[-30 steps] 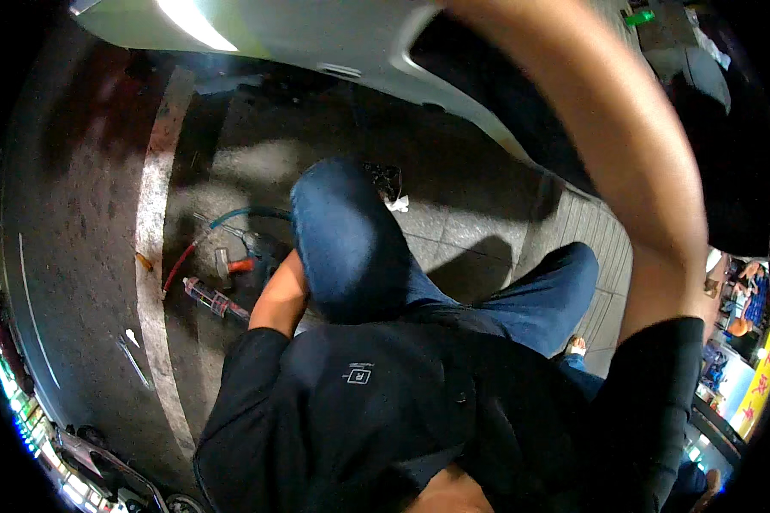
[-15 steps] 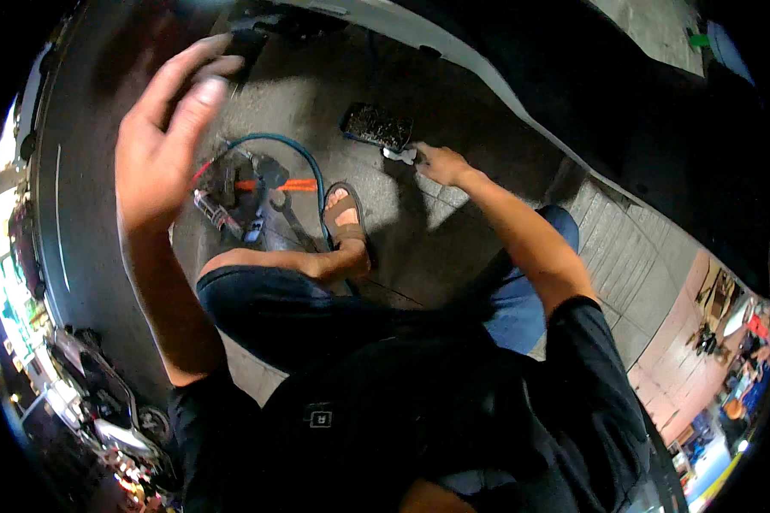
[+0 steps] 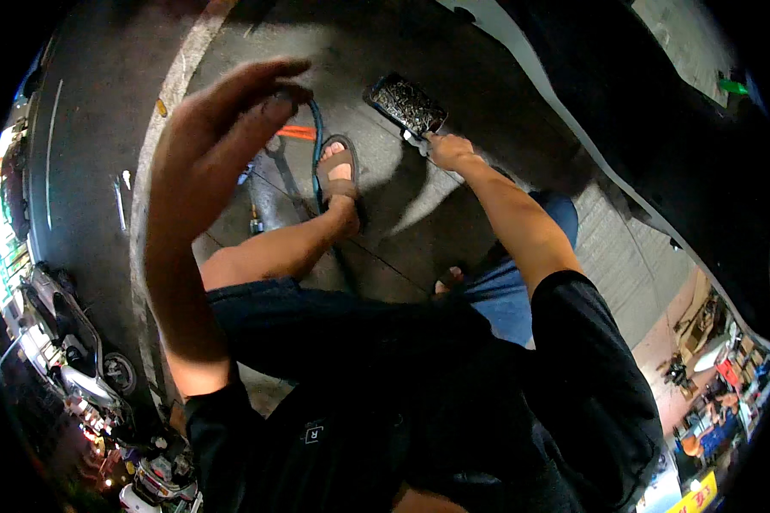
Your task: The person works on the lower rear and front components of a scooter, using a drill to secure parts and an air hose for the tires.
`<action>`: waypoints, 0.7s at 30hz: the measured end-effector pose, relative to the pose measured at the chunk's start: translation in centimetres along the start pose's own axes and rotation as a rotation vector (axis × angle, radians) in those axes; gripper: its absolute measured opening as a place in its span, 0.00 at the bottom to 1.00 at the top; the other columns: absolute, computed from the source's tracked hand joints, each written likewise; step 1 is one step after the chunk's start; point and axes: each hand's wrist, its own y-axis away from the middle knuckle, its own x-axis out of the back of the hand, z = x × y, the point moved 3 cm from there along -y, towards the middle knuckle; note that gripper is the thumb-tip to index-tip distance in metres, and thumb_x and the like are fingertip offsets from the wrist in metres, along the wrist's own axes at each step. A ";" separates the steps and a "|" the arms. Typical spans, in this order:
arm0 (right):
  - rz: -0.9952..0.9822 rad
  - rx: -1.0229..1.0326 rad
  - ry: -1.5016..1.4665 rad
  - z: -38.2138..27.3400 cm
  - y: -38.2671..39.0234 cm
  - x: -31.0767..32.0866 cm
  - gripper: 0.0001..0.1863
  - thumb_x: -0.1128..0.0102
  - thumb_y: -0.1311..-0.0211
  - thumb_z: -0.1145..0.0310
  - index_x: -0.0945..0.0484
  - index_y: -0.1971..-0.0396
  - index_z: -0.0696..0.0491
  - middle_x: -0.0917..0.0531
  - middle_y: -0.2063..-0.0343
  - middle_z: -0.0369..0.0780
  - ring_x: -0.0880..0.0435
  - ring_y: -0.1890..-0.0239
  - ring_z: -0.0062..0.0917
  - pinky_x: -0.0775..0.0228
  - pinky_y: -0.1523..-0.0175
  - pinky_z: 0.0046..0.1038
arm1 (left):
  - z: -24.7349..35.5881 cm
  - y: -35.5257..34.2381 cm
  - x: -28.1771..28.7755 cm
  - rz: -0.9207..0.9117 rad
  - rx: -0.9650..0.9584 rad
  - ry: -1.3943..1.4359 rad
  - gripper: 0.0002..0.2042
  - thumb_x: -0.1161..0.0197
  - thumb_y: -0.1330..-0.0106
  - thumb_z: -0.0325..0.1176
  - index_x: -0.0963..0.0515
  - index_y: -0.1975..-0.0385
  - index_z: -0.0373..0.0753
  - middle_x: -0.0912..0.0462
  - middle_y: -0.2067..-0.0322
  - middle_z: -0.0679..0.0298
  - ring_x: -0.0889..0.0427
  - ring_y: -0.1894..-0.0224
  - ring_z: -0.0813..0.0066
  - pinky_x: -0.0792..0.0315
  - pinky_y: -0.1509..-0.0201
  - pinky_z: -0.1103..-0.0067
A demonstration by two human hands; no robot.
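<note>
My left hand [image 3: 231,128] is raised high at the left, fingers stretched out, with nothing in it. It hides part of the ground and the gear below. Farther ahead, my right hand [image 3: 452,152] has its fingers closed at the near right corner of a dark, rectangular tray-like thing [image 3: 409,104]. The top of that thing is speckled with light bits, too small to name. By my fingertips, at the same edge, sits something small and white [image 3: 417,143]. Its kind does not show.
A blue hose [image 3: 318,128] runs past my sandalled foot [image 3: 340,167]. Beside it lie an orange bar [image 3: 297,132] and a metal tool [image 3: 255,220]. A pale kerb line [image 3: 150,162] is at left, with parked motorbikes [image 3: 77,342] beyond. A vehicle's edge [image 3: 565,120] overhangs the right.
My view has shifted and turned a little. My left hand has moved right, over the hose and gear. The tray-like thing and my right hand have shifted slightly right and nearer my foot.
</note>
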 end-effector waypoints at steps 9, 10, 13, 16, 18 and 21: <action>0.147 -0.048 -0.071 3.0 -0.2 -1.5 0.13 0.48 0.45 0.57 0.20 0.64 0.46 0.20 0.61 0.45 0.21 0.58 0.40 0.28 0.54 0.37 | 0.9 -1.4 -0.3 -0.135 -0.029 -0.019 0.17 0.51 0.33 0.30 0.32 0.46 0.33 0.24 0.52 0.52 0.25 0.49 0.66 0.34 0.43 0.73; 0.141 -0.038 -0.073 2.5 -0.7 -1.6 0.13 0.48 0.45 0.57 0.20 0.64 0.46 0.20 0.61 0.45 0.21 0.58 0.40 0.28 0.54 0.37 | 0.4 -1.4 -0.1 -0.113 0.031 -0.031 0.17 0.51 0.33 0.31 0.32 0.46 0.33 0.24 0.52 0.52 0.25 0.48 0.65 0.34 0.43 0.73; 0.417 -0.082 0.058 2.6 -1.9 -1.3 0.12 0.47 0.45 0.60 0.20 0.70 0.52 0.19 0.66 0.43 0.19 0.63 0.38 0.26 0.59 0.36 | 0.1 -2.1 -0.4 -0.136 -0.020 -0.025 0.17 0.51 0.33 0.32 0.32 0.46 0.33 0.24 0.52 0.52 0.26 0.48 0.65 0.34 0.44 0.73; 0.379 -0.130 0.187 2.0 -3.2 -1.6 0.11 0.52 0.44 0.68 0.19 0.69 0.52 0.19 0.64 0.43 0.18 0.62 0.36 0.25 0.60 0.33 | 0.0 -2.0 -0.3 -0.194 -0.044 -0.046 0.18 0.50 0.33 0.34 0.32 0.46 0.33 0.25 0.52 0.53 0.26 0.48 0.65 0.34 0.44 0.73; 0.369 -0.109 0.224 1.6 -3.5 -2.1 0.11 0.52 0.44 0.69 0.19 0.69 0.52 0.19 0.64 0.43 0.18 0.62 0.35 0.25 0.61 0.33 | -0.2 -2.0 -0.4 -0.185 -0.060 -0.046 0.19 0.49 0.34 0.35 0.32 0.46 0.33 0.24 0.52 0.53 0.26 0.48 0.65 0.34 0.44 0.73; 0.314 -0.133 0.221 1.6 -4.1 -2.0 0.11 0.52 0.44 0.70 0.19 0.69 0.52 0.19 0.64 0.43 0.18 0.62 0.35 0.25 0.60 0.33 | -0.4 -2.3 -0.3 -0.174 -0.077 -0.031 0.19 0.48 0.34 0.35 0.32 0.46 0.33 0.24 0.52 0.53 0.25 0.49 0.66 0.33 0.45 0.74</action>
